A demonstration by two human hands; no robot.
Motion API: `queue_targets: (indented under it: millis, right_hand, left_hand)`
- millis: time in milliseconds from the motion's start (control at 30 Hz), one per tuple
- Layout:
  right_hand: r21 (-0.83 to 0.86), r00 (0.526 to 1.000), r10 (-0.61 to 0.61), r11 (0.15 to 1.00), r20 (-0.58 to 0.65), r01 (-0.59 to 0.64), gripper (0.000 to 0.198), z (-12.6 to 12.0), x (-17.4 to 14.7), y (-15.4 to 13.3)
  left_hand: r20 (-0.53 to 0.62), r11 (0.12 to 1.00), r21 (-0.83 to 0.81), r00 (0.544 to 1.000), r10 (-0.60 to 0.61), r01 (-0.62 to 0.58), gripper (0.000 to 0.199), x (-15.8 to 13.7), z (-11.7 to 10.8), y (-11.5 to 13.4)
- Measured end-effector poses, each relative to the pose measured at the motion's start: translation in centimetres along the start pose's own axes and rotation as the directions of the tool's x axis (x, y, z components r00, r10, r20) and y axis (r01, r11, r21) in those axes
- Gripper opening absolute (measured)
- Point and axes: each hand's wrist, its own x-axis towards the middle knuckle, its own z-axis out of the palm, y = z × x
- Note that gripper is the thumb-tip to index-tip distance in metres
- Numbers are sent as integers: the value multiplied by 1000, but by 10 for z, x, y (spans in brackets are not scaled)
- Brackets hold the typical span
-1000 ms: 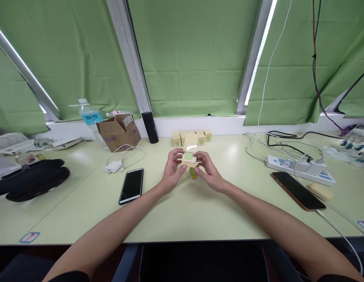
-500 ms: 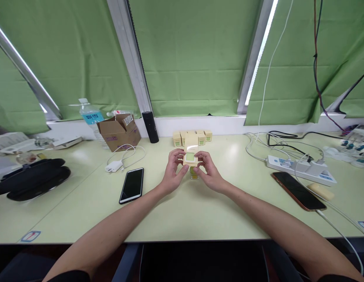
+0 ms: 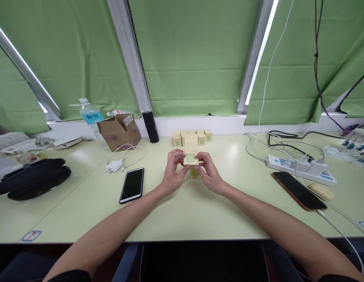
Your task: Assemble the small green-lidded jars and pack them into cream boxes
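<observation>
Between my hands is a small cream cardboard box [image 3: 191, 150] with a cut-out window in its face and a flap standing up at its far end. My left hand [image 3: 174, 171] pinches its left side, thumb near the lower edge. On the opposite side, the fingers and thumb of my right hand [image 3: 210, 172] grip it too. Just below the box, a small clear container [image 3: 194, 174] with something yellow-green in it shows partly between my thumbs; the box and fingers hide its upper part.
Behind my hands stand several similar small boxes [image 3: 201, 138]. A phone [image 3: 132, 185], a white charger [image 3: 114, 166], a brown carton [image 3: 119, 133] and a black cylinder [image 3: 150, 127] are leftward. To the right lie a power strip [image 3: 301, 170], cables and another phone [image 3: 298, 190].
The box has tilted a little in my hands, so its face and raised flap look shorter. Its window shows paler green. Both hands keep their grip almost in place.
</observation>
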Motion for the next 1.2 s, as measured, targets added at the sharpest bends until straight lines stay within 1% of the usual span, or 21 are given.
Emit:
queue_targets:
  millis: [100,200,300,367,433,500,533,600,667,733,767,833,900,933,1033,1133,1200]
  right_hand:
    - [-34,1000,9,999,-6,-9,30,-1,0,1]
    - [-109,1000,-17,994,9,18,28,-3,0,2]
    - [-258,997,-41,964,71,58,27,-5,-2,3]
    - [-353,991,-38,932,132,83,31,-5,-5,2]
    - [-412,980,-28,905,197,109,37,-4,-7,1]
    - [-438,967,-29,888,254,142,43,-4,-7,0]
    - [-447,965,-37,881,261,155,45,-4,-7,0]
    - [-475,973,-55,866,225,158,50,-8,-5,0]
    - [-530,988,-24,842,152,102,55,-13,-2,3]
    - [-602,990,73,799,117,12,58,-18,1,7]
    - [-635,984,133,772,117,-28,58,-20,2,10]
    - [-682,962,235,727,136,-81,57,-21,3,15]
    - [-702,946,284,705,155,-97,50,-20,2,18]
    - [-707,943,293,700,159,-98,46,-19,2,19]
    - [-726,943,298,680,151,-99,35,-17,2,17]
    - [-743,939,314,660,141,-109,31,-17,2,14]
    - [-744,942,303,661,146,-97,27,-18,3,14]
  left_hand:
    - [4,999,36,1000,2,-2,30,-1,-1,1]
    - [40,997,71,999,-5,2,34,-1,-3,2]
    - [67,983,184,998,-7,-5,42,0,-6,4]
    - [56,963,268,998,-22,6,45,1,-7,4]
    - [15,946,320,999,-48,41,45,3,-8,1]
    - [-49,935,345,996,-72,85,41,7,-12,-5]
    - [-88,932,347,993,-81,107,40,10,-15,-9]
    - [-170,930,331,979,-108,160,41,15,-23,-19]
    - [-219,919,305,957,-190,252,46,20,-34,-33]
    - [-210,898,243,923,-321,368,55,23,-43,-48]
    - [-185,884,192,900,-394,426,58,23,-47,-55]
    - [-72,848,86,853,-518,522,61,22,-51,-69]
    - [-7,830,49,831,-556,556,61,18,-50,-78]
    - [17,828,38,828,-561,560,61,16,-49,-81]
    - [46,851,47,850,-524,523,68,11,-43,-80]
    - [9,882,143,891,-455,449,81,9,-39,-71]
    - [-26,890,219,914,-404,400,85,7,-35,-63]
